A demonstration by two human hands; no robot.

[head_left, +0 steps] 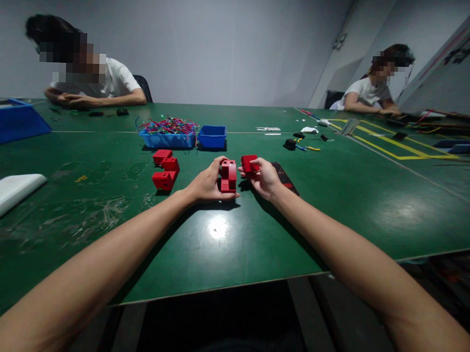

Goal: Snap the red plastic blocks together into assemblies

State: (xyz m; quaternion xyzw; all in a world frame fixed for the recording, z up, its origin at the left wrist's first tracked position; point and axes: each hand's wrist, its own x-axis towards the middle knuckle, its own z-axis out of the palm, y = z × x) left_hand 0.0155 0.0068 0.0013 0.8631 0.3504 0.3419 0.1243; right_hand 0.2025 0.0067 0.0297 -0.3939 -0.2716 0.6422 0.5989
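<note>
My left hand is closed around a red notched block, with the thumb below it and the fingers at its top left. Just to the right, my right hand grips a smaller red block between thumb and fingers. A narrow gap separates the two pieces. Left of my left hand, more red blocks lie grouped on the green table. A dark flat object rests behind my right hand, which partly hides it.
Behind the blocks stand a blue tray heaped with coloured wires and a small blue bin. Small black parts and pliers-like handles lie back right. A white device sits far left. Two people sit across the table.
</note>
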